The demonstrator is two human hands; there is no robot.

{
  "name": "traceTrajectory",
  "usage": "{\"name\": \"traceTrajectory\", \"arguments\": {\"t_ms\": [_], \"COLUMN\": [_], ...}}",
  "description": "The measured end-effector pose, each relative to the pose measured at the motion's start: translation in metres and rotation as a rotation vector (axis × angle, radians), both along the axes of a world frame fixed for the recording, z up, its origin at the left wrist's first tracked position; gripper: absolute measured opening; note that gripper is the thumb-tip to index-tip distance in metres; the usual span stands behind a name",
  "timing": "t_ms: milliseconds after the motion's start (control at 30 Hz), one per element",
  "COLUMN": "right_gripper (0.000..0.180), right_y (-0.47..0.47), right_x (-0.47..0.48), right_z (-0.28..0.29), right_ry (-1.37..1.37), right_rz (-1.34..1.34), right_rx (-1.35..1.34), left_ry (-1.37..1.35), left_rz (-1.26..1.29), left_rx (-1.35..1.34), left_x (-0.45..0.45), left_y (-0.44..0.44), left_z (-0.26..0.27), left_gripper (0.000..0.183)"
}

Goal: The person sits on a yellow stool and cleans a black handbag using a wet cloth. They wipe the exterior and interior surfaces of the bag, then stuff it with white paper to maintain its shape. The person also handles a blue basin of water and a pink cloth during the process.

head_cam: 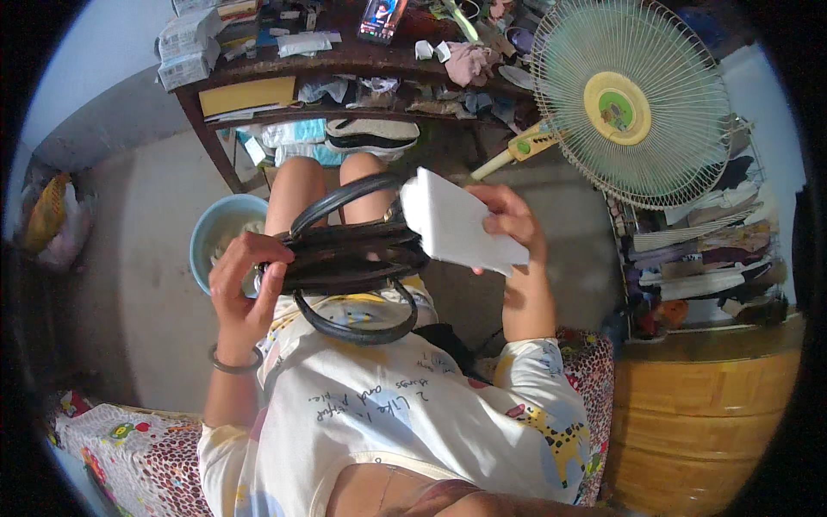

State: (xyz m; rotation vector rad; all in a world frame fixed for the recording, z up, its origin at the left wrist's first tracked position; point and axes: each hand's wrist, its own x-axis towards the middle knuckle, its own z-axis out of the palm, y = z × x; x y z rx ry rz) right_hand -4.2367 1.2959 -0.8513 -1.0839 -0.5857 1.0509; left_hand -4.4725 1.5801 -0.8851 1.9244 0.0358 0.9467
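A black handbag (349,282) with two rounded handles rests on my lap, its top open and its inside dark. My left hand (249,274) pinches the bag's left end between thumb and fingers. In my right hand (513,220) is a white flat packet (452,220), perhaps folded paper or tissues, held at the bag's right end. The packet's left part overlaps the bag's edge from above; whether they touch I cannot tell. What lies deep in the bag is hidden in shadow.
A cluttered dark wooden table (336,63) stands ahead, with a lit phone (382,19) on top. A standing fan (617,110) is at the right, beside a rack of folded clothes (704,245). Left of my knees sits a light-blue basin (201,249) holding something pale.
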Motion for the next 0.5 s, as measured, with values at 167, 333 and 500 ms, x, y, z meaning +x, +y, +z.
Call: {"name": "traceTrajectory", "arguments": {"t_ms": [167,333,500], "right_gripper": [0.061,0.048,0.050], "right_y": [0.006,0.070,0.102], "right_x": [0.003,0.008,0.004], "right_z": [0.036,0.034,0.032], "right_ry": [-0.186,-0.633,-0.811], "right_rz": [-0.126,-0.379,-0.380], "right_rx": [0.054,-0.084,-0.099], "left_ry": [-0.042,0.194,0.317], "left_rz": [-0.073,-0.298,-0.424], "left_rx": [-0.196,-0.271,-0.367], "left_x": [0.014,0.075,0.130], "left_y": [0.028,0.046,0.056], "left_z": [0.032,0.060,0.040], "left_gripper": [0.014,0.023,0.023]}}
